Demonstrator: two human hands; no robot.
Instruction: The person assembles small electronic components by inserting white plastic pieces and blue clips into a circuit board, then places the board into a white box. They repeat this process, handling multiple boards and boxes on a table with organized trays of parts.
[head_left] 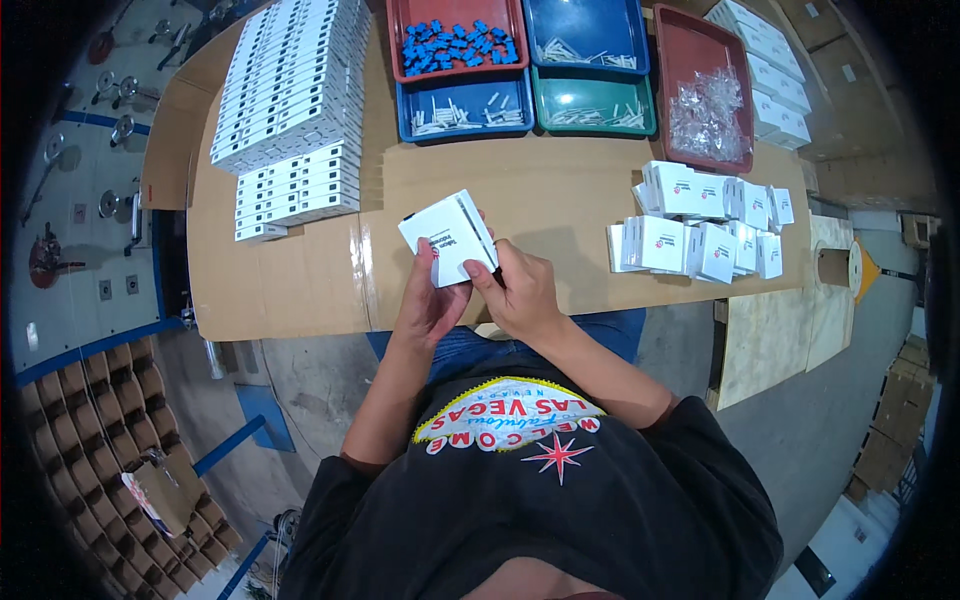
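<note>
Above the table's near edge, I hold a small stack of white square booklets (pixel 445 240) with a red mark and dark print on the top one. A dark gap along its right side shows more than one layer. My left hand (pixel 435 300) is closed on the lower left, its thumb on the front. My right hand (pixel 520 292) grips the lower right corner, thumb on the front and fingers along the side. The fingers behind the stack are mostly hidden. Similar white booklets (pixel 665 243) stand in rows on the table to the right.
White boxes (pixel 290 90) are piled high at the left. Along the back are a red tray (pixel 394 30) of blue parts, a blue tray (pixel 405 120), another blue tray (pixel 585 15), a green tray (pixel 600 88) and a dark red tray (pixel 690 40) with clear plastic bags.
</note>
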